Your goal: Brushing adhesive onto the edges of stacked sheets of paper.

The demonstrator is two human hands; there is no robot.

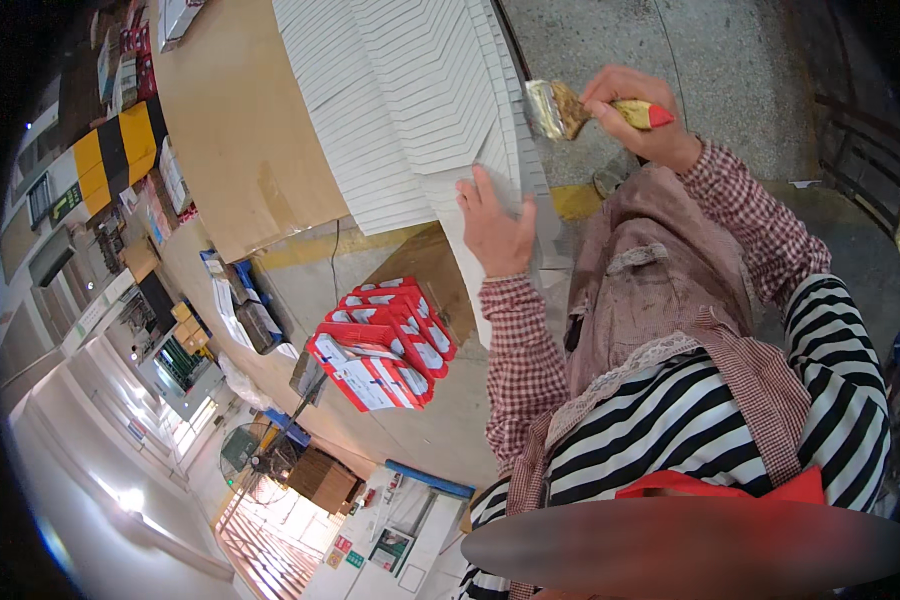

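Note:
My right hand (642, 118) grips a paintbrush (634, 114) by its yellow handle with a red end. The brush's wide head, stained brownish, points left, past the edge of the stacked sheets. My left hand (497, 225) lies with fingers spread on the near end of a fanned row of white sheets (380, 110). These sheets overlap so that only narrow strips of each show, running away toward the top of the view. Whether anything wet is on the brush cannot be made out.
Left of the sheets is a tan board tabletop (245, 120). Red and white printed packs (385, 345) are stacked on a brown carton (435, 275) by my left forearm. Farther off stand a fan (250, 450) and a yellow-black striped barrier (120, 150). Grey floor (730, 60) lies at upper right.

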